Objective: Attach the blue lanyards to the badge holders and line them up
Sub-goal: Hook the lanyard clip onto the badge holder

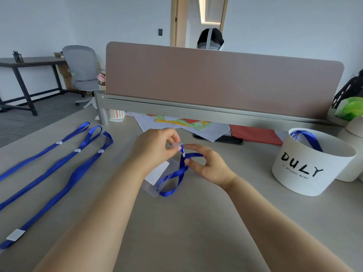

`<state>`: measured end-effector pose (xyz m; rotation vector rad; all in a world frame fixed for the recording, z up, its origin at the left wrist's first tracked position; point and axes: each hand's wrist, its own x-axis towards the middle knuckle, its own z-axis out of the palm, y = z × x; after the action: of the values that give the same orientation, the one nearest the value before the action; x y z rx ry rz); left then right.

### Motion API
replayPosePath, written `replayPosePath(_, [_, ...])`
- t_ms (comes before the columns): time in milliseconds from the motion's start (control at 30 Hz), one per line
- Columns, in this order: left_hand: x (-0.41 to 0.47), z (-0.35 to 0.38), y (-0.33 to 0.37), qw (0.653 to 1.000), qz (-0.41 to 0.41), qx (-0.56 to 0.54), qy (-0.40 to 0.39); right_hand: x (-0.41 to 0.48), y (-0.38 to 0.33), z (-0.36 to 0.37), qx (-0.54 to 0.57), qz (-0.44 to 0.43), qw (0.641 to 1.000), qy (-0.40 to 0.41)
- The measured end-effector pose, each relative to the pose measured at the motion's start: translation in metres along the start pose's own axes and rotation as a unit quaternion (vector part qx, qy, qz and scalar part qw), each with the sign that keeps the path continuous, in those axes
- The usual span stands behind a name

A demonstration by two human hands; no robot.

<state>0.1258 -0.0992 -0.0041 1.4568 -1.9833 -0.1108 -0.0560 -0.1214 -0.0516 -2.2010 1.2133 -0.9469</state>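
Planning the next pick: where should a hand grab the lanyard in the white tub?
Pinch the lanyard at the top of its loop, coming from above. The loop stands against the far wall of the tub, near the rim, and the rest hangs inside, hidden. The right hand is nearer but holds another strap.

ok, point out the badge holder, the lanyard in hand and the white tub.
badge holder point(158, 173): head view, white card inside.
lanyard point(181, 170): head view, where the strap crosses itself.
white tub point(306, 184): head view, wall below the lettering.

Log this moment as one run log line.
left hand pinches white clasp; right hand pinches blue lanyard; lanyard looped through badge holder slot; three lanyards laid at left
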Motion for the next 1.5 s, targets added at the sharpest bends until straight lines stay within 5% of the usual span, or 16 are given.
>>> replayPosePath(333, [-0.002, 0.015, 0.010, 0.997, 0.025, -0.072, -0.006, -0.017, -0.002, -0.023, 0.301, 0.087, 0.950, -0.017])
replayPosePath(500, [-0.008, 0.036, 0.025, 0.990, 0.022, -0.138, -0.031, -0.032, 0.009, -0.033, 0.200, 0.089, 0.976, 0.011])
replayPosePath(700, [-0.016, 0.055, 0.035, 0.985, -0.016, -0.158, -0.069, -0.050, 0.021, -0.048, 0.189, 0.171, 0.966, 0.045])
replayPosePath(1033, [-0.017, 0.077, 0.029, 0.981, -0.119, -0.118, 0.097, -0.061, 0.019, -0.029, 0.258, 0.191, 0.942, 0.098])
replayPosePath(1500, [-0.030, 0.093, 0.011, 0.967, 0.002, -0.233, 0.099, -0.072, 0.023, -0.018, 0.305, 0.195, 0.924, 0.125])
